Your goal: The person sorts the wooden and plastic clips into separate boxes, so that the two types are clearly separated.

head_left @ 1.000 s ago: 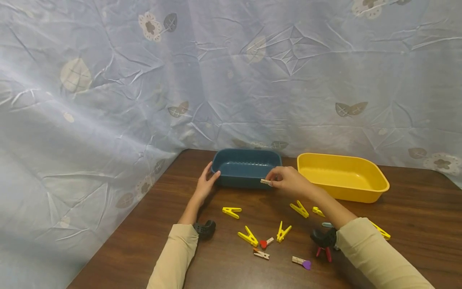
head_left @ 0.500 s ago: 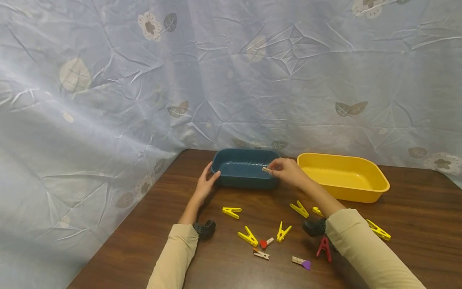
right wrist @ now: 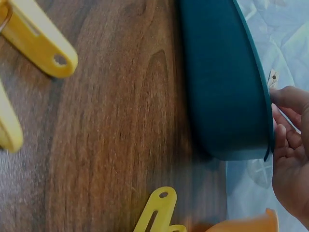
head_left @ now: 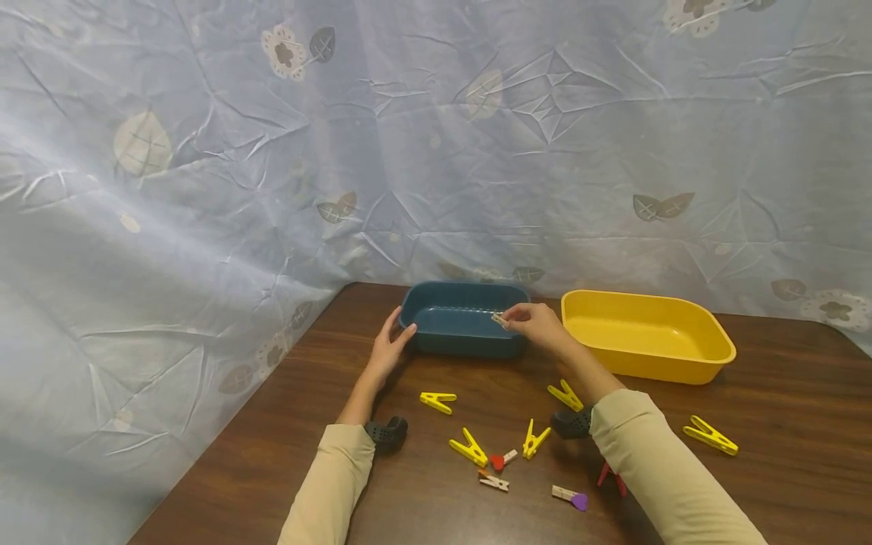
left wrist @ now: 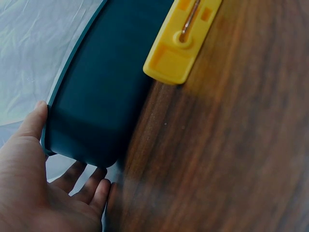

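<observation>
Over the right end of the blue tub (head_left: 470, 345), my right hand (head_left: 538, 327) pinches a small wooden clothespin (head_left: 499, 319) between thumb and fingertips. The right wrist view shows the clothespin's pale tip (right wrist: 273, 77) above the tub's rim; the rest is hidden by the hand. My left hand (head_left: 390, 342) rests against the tub's left end, its fingers spread and thumb at the rim. On the table before the tub lie several yellow clothespins (head_left: 437, 402), a red-heart clothespin (head_left: 500, 460), a purple-heart clothespin (head_left: 571, 496) and a wooden one with an orange end (head_left: 493, 481).
A yellow tub (head_left: 654, 366) stands right of the blue one. A red clothespin (head_left: 605, 474) is partly covered by my right sleeve (head_left: 661, 454). Another yellow clothespin (head_left: 711, 436) lies farther right. A patterned cloth (head_left: 436, 151) hangs behind the table.
My right hand has risen from the blue tub's front wall to above its opening, carrying the wooden clothespin. The right forearm has swung left. My left hand stays put.
</observation>
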{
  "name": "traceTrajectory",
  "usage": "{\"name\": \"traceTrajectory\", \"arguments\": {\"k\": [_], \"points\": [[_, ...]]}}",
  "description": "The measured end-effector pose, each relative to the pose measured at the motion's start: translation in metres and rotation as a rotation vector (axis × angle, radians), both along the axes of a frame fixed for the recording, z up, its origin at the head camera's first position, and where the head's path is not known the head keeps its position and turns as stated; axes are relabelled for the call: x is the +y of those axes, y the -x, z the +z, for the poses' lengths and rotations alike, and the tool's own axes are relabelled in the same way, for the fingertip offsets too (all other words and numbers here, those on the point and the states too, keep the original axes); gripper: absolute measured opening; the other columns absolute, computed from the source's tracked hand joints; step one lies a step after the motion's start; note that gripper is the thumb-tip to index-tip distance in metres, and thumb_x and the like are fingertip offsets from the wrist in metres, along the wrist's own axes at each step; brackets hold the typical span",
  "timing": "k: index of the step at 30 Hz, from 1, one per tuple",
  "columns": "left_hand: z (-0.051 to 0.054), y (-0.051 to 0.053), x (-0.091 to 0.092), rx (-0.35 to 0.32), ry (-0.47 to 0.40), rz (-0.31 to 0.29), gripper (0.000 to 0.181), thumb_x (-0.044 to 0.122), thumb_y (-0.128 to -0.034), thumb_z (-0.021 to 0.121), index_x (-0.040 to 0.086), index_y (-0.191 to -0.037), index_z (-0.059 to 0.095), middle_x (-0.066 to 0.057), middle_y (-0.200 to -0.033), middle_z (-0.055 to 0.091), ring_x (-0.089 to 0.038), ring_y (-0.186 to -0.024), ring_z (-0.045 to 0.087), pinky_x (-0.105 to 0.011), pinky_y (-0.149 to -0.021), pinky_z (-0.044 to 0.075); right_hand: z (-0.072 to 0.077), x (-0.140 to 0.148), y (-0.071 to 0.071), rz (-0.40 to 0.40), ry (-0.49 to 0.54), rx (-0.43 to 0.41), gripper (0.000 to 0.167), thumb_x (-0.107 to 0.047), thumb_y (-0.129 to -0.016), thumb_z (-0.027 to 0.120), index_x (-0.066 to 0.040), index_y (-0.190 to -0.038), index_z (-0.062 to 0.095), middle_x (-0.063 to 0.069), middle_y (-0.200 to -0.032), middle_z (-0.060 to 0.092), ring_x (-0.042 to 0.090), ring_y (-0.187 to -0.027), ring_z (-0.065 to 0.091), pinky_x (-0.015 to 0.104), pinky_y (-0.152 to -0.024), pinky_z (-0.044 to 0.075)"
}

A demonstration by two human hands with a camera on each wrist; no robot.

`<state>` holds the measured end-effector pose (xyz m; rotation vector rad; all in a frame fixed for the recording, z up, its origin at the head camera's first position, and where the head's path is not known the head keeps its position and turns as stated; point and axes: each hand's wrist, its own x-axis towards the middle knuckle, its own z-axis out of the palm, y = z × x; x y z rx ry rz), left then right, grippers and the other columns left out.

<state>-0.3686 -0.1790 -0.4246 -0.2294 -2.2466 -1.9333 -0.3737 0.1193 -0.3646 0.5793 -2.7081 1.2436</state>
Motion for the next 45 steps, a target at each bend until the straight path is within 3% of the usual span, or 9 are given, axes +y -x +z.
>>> {"name": "traceTrajectory", "arguments": {"k": [5,11,38,45], "points": [[0.013,-0.012,0.001,-0.011,-0.035,-0.027,0.066,0.023,-0.0913,0.059,0.007,-0.145,0.025,-0.029,-0.14,0.029,-0.04,-0.126,0.031,-0.051,-0.1,0.028,-0.004,0.002,0.001,0.013,0.018,-0.034,0.018,-0.011,-0.088,0.062,-0.001,-0.102,0.066,0.011,-0.097,0.065,0.027,-0.093,0.058,0.04,-0.079,0.047],[0.024,-0.023,0.005,-0.007,-0.001,-0.028,0.064,0.02,-0.0928,0.057,0.004,-0.145,0.023,-0.029,-0.139,0.03,-0.04,-0.126,0.031,-0.05,-0.1,0.029,-0.006,0.003,0.002,-0.002,0.008,-0.043,0.018,-0.012,-0.087,0.063,-0.003,-0.102,0.066,0.009,-0.097,0.065,0.026,-0.092,0.059,0.039,-0.079,0.047],[0.023,-0.023,0.005,0.0,0.002,-0.046,0.064,0.02,-0.0935,0.055,0.004,-0.145,0.022,-0.03,-0.141,0.026,-0.041,-0.128,0.028,-0.05,-0.1,0.027,-0.008,0.004,0.004,0.008,0.05,-0.064,0.02,-0.013,-0.087,0.062,-0.003,-0.105,0.066,0.01,-0.098,0.066,0.025,-0.093,0.059,0.04,-0.08,0.046],[0.023,-0.023,0.005,0.007,-0.005,-0.043,0.063,0.02,-0.0931,0.056,0.004,-0.145,0.023,-0.03,-0.14,0.026,-0.042,-0.127,0.029,-0.05,-0.1,0.028,-0.007,0.005,0.003,0.015,0.053,-0.069,0.028,-0.014,-0.088,0.063,-0.003,-0.114,0.063,0.013,-0.113,0.061,0.028,-0.101,0.056,0.042,-0.086,0.045]]}}
